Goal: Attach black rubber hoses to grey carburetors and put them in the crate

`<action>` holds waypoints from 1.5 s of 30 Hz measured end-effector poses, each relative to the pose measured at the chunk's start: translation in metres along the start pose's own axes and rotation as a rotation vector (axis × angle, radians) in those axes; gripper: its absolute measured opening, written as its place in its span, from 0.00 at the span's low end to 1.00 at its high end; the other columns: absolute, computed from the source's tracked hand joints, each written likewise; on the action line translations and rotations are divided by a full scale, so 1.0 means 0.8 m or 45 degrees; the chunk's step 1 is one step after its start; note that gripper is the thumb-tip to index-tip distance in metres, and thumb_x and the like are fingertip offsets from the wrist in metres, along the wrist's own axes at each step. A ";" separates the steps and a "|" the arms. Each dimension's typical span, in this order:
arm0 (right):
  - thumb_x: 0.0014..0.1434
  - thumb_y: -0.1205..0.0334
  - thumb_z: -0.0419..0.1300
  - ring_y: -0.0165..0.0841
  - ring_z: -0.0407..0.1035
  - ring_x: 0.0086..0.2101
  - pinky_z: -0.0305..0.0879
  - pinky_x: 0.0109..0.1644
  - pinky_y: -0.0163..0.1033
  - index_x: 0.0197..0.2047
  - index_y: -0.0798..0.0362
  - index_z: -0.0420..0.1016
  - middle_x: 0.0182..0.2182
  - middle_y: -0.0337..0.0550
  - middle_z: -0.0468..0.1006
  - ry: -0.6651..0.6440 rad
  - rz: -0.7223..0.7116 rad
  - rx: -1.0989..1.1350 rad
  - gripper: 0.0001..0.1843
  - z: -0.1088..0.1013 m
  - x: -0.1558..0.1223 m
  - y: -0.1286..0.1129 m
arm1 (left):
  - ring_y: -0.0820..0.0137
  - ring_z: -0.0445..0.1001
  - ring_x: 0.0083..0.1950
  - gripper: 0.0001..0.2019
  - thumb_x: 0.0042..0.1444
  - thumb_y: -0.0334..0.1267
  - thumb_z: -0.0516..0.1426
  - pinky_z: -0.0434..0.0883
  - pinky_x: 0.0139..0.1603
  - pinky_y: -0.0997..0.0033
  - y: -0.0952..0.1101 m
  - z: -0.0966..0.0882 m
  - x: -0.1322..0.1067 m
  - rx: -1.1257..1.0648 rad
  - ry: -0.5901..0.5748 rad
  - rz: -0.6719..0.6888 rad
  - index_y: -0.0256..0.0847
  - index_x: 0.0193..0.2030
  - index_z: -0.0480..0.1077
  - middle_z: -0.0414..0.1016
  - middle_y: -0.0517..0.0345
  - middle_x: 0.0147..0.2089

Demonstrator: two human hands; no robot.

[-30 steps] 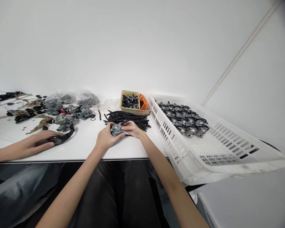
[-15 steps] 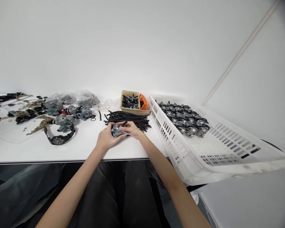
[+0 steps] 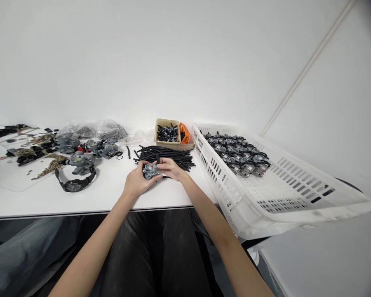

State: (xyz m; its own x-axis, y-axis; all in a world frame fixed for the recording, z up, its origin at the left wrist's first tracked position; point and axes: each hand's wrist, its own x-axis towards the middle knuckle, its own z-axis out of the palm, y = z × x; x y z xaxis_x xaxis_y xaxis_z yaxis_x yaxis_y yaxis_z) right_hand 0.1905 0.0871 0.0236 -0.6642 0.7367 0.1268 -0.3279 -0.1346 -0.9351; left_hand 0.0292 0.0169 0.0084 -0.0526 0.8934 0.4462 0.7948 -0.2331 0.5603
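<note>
A grey metal carburetor (image 3: 149, 171) sits low over the white table, just in front of a pile of black rubber hoses (image 3: 170, 156). My left hand (image 3: 136, 180) is closed around its left side, thumb along the near edge. From the right, my right hand (image 3: 170, 168) pinches at the base of a short black tube (image 3: 158, 158) that stands upright on the carburetor. Fingers partly cover the exact grip there. A thin black hose (image 3: 166, 177) pokes out at the right, under my right hand.
A white perforated crate (image 3: 216, 175) at right holds rows of carburetors (image 3: 238, 152). Behind the hoses stand a beige box (image 3: 167, 145) of small black parts and an orange basket (image 3: 185, 134). To the left lie a watch (image 3: 74, 185), more carburetors (image 3: 80, 161), brass pieces (image 3: 51, 165) and plastic bags (image 3: 108, 128).
The short black tube, tilted to the right before, now points upright. My right fingers have shifted slightly around its base; my left hand keeps its hold. The whole view has shifted a little.
</note>
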 end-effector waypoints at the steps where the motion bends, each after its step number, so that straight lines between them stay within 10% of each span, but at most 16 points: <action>1: 0.38 0.60 0.73 0.33 0.71 0.37 0.66 0.47 0.39 0.25 0.55 0.71 0.33 0.41 0.77 -0.010 -0.001 0.027 0.16 -0.001 0.000 0.000 | 0.55 0.78 0.40 0.33 0.44 0.64 0.57 0.71 0.38 0.63 0.000 0.000 0.000 -0.003 -0.003 -0.004 0.44 0.50 0.60 0.78 0.50 0.40; 12: 0.36 0.64 0.74 0.32 0.72 0.36 0.67 0.44 0.37 0.26 0.55 0.69 0.33 0.41 0.77 -0.011 0.010 0.039 0.18 -0.005 0.001 0.003 | 0.56 0.78 0.40 0.32 0.44 0.63 0.58 0.71 0.39 0.63 0.001 -0.002 0.000 -0.026 -0.015 -0.018 0.44 0.50 0.61 0.78 0.50 0.40; 19: 0.39 0.61 0.73 0.34 0.72 0.41 0.65 0.51 0.41 0.43 0.54 0.77 0.39 0.43 0.79 -0.092 -0.002 -0.015 0.25 -0.006 -0.001 0.003 | 0.55 0.78 0.41 0.31 0.45 0.63 0.57 0.71 0.39 0.63 -0.001 -0.003 0.000 -0.052 -0.015 0.031 0.44 0.50 0.60 0.78 0.50 0.41; 45: 0.38 0.57 0.74 0.31 0.71 0.34 0.66 0.45 0.39 0.35 0.56 0.79 0.32 0.41 0.78 -0.007 -0.199 -0.281 0.20 -0.009 0.008 0.016 | 0.57 0.77 0.37 0.33 0.43 0.63 0.58 0.70 0.35 0.66 -0.004 0.000 -0.002 -0.051 -0.026 0.041 0.44 0.50 0.60 0.78 0.52 0.38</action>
State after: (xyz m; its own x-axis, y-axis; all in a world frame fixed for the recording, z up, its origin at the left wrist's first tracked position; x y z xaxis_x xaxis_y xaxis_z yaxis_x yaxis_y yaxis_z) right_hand 0.1866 0.0947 0.0099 -0.6212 0.7333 0.2764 -0.2725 0.1286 -0.9535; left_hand 0.0270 0.0165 0.0059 -0.0148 0.8927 0.4505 0.7709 -0.2767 0.5737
